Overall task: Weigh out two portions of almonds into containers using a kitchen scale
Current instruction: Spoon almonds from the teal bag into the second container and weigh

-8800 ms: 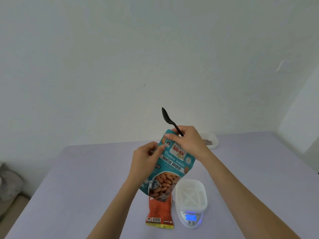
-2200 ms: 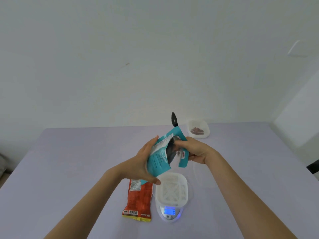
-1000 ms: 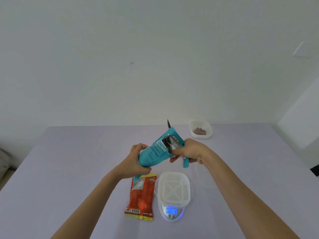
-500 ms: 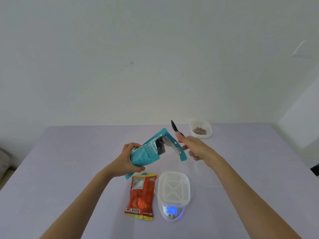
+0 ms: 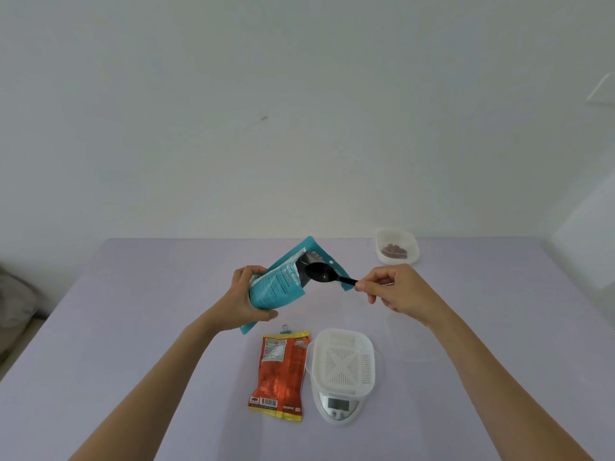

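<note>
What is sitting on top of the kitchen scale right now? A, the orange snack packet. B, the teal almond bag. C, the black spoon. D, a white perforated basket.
D: the white perforated basket rests on the kitchen scale, while the orange snack packet lies on the table beside it, and the teal almond bag and black spoon are held up in the left hand and right hand.

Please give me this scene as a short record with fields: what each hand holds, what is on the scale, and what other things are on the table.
left hand: holds the teal almond bag, tilted, mouth open
right hand: pinches the black spoon, bowl at the bag's mouth
scale: carries the white slotted basket, no almonds visible in it
far container: holds some brown pieces
red packet: flat on the table, left of the scale
</note>
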